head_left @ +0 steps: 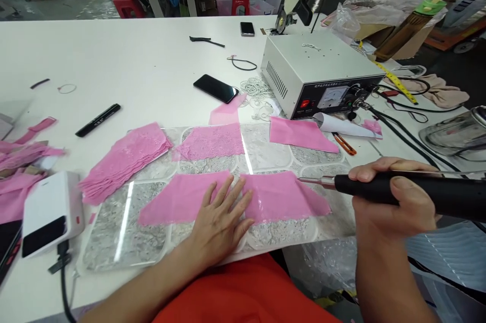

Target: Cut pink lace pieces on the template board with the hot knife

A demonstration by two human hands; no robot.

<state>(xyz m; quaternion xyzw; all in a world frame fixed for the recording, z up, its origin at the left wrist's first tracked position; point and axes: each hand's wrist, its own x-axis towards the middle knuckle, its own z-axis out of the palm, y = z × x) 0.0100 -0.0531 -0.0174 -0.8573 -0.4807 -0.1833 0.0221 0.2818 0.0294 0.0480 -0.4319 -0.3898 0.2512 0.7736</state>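
My left hand (224,216) lies flat with fingers spread, across the inner edges of two pink fabric pieces. One fabric piece (178,199) extends to its left, the other fabric piece (281,196) to its right. In my right hand (395,196) is a black-handled, corded pen-like tool (364,189) with a thin metal tip. That tip is at the upper edge of the right fabric piece; whether it touches is hard to tell. Both pieces rest on a stone-patterned mat (148,242). Behind them lie a lace-textured pink piece (212,142) and a stack of pink pieces (125,161).
A grey control box (322,59) with a dial stands at the back right, cables running from it. Around the mat are an orange cutter (344,144), a black phone (215,88), a black marker (97,120) and a white power bank (53,211). A glass jar (455,130) is far right.
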